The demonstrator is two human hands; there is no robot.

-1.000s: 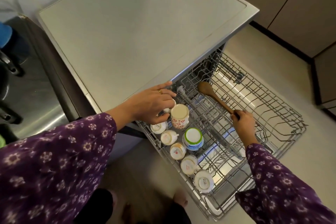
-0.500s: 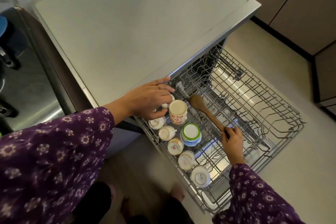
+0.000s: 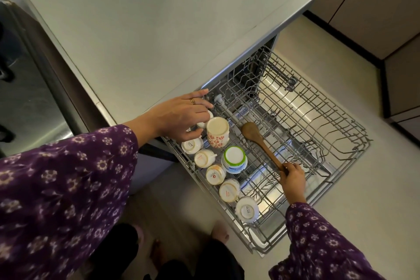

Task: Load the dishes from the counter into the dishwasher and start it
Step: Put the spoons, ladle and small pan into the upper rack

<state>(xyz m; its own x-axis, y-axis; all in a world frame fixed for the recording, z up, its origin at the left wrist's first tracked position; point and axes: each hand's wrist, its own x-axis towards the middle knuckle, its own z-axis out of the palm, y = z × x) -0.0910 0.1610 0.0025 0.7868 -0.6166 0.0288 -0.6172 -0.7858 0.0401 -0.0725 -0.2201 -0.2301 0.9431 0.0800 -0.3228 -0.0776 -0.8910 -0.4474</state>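
The dishwasher's upper wire rack (image 3: 336, 143) is pulled out over the open door. Along its left side stand several upturned cups, among them a red-patterned mug (image 3: 217, 133) and a green-rimmed cup (image 3: 234, 159). My left hand (image 3: 181, 118) reaches over the rack's back left corner and its fingers curl round a small white cup (image 3: 203, 123), mostly hidden under the hand. My right hand (image 3: 293, 176) grips the handle end of a wooden spoon (image 3: 256, 141), whose bowl lies on the rack wires just right of the mug.
The grey top of the dishwasher (image 3: 159, 29) fills the upper middle. A steel sink (image 3: 20, 102) lies to the left. Brown cabinets (image 3: 386, 7) stand at the upper right. My feet are on the pale floor (image 3: 375, 223) below the rack.
My right hand has moved the wooden spoon leftward and nearer, from the rack's middle to beside the mug. My left hand has stayed on the small cup.
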